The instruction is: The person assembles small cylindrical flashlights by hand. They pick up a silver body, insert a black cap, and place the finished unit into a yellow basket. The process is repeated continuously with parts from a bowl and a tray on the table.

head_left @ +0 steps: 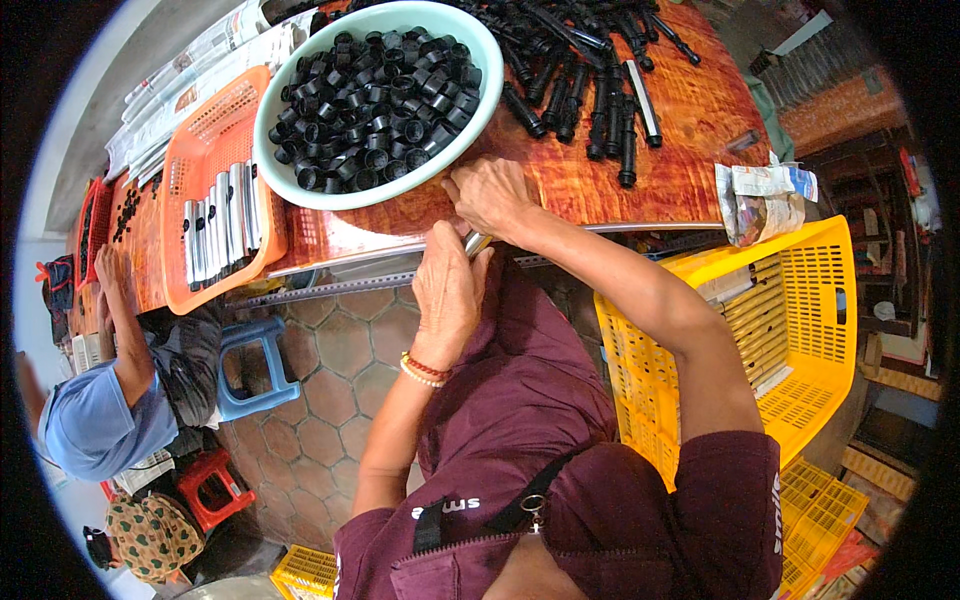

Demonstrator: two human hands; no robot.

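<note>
My left hand (pixel 447 280) is wrapped round a shiny metal tube (pixel 477 243), of which a short length shows by the thumb, below my right wrist. My right hand (pixel 490 198) is closed just above it, at the table edge, knuckles up. Its curled fingers hide whatever they grip. Right beside the fingers stands a pale green basin (pixel 490 85) heaped with short black plastic rings or caps (pixel 375 110). To the left, an orange basket (pixel 175 270) contains several silver tubes (pixel 222 225) with black parts at their ends.
Black ribbed plastic rods (pixel 600 110) and a white-sided one (pixel 642 103) lie on the reddish wooden table (pixel 690 185). A yellow crate (pixel 840 300) with gold-coloured tubes stands at my right. On the left are a blue stool (pixel 255 370), a red stool (pixel 213 490) and a person in blue (pixel 110 420).
</note>
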